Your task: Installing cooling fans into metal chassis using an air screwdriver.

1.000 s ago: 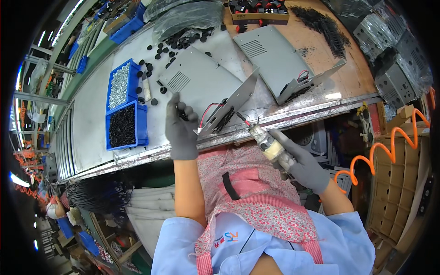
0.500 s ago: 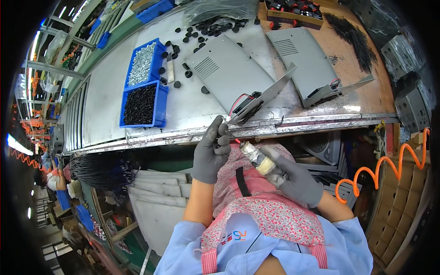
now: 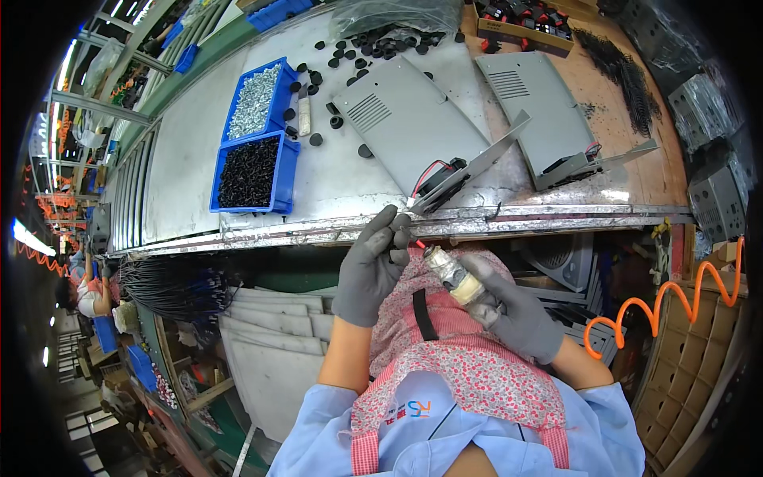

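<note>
My right hand (image 3: 515,314), in a grey glove, is wrapped round a tape-covered power screwdriver (image 3: 451,274) with a red tip pointing up and left. My left hand (image 3: 370,270), also gloved, is closed with fingers curled beside that tip. What it pinches, if anything, is too small to make out. Just beyond the left fingertips, at the bench's front edge, lies a grey metal panel (image 3: 405,111) with vent slots and an upright flange. Red and black wires (image 3: 427,173) run from a black part by the flange. A similar grey panel (image 3: 534,103) lies to the right.
Two blue bins on the left hold silver screws (image 3: 256,99) and black screws (image 3: 248,173). Black rubber caps (image 3: 381,44) are scattered behind. A carton (image 3: 524,32) of black-and-red parts stands at the back. An orange coiled hose (image 3: 636,306) hangs at right; black cables (image 3: 171,290) hang at left.
The bench and panels sit slightly further right in view. Both hands stay close together; the left has shifted slightly right, its fingertips still near the red tip. The screwdriver remains in the right hand.
</note>
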The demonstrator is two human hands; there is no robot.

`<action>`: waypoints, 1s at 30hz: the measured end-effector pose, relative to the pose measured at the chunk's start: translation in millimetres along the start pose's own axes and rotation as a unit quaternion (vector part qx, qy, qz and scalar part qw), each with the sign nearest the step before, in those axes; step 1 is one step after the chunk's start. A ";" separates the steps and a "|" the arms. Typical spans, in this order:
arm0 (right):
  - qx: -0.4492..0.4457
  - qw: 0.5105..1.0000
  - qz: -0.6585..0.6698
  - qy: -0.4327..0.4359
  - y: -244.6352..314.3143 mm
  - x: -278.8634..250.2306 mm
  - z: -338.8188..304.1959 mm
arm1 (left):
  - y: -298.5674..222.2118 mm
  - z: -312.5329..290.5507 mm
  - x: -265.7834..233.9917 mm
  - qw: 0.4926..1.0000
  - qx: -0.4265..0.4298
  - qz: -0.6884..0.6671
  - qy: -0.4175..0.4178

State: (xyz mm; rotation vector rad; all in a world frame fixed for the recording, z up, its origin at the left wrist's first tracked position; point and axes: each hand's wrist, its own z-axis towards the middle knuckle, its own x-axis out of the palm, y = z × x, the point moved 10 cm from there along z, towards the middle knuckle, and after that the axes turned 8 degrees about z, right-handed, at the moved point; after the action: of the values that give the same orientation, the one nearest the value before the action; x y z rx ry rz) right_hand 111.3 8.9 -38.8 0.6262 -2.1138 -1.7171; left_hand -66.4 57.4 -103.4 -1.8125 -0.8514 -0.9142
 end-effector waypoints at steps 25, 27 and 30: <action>0.046 0.998 0.002 0.034 -2.8 7.4 0.4 | -4.0 -2.0 18.6 0.967 0.056 0.247 -0.036; 0.052 0.998 0.003 0.038 -2.7 7.4 -0.5 | -9.0 -4.0 18.8 0.943 0.082 0.316 -0.063; 0.011 0.999 0.031 0.025 -3.6 6.3 -2.0 | -17.5 -8.9 27.6 0.896 0.097 0.421 -0.107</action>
State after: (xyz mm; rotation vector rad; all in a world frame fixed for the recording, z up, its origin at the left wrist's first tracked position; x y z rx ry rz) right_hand 107.5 3.2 -41.9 0.5970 -2.0976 -1.6314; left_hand -69.7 60.1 -69.9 -1.8529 -0.1964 -0.0664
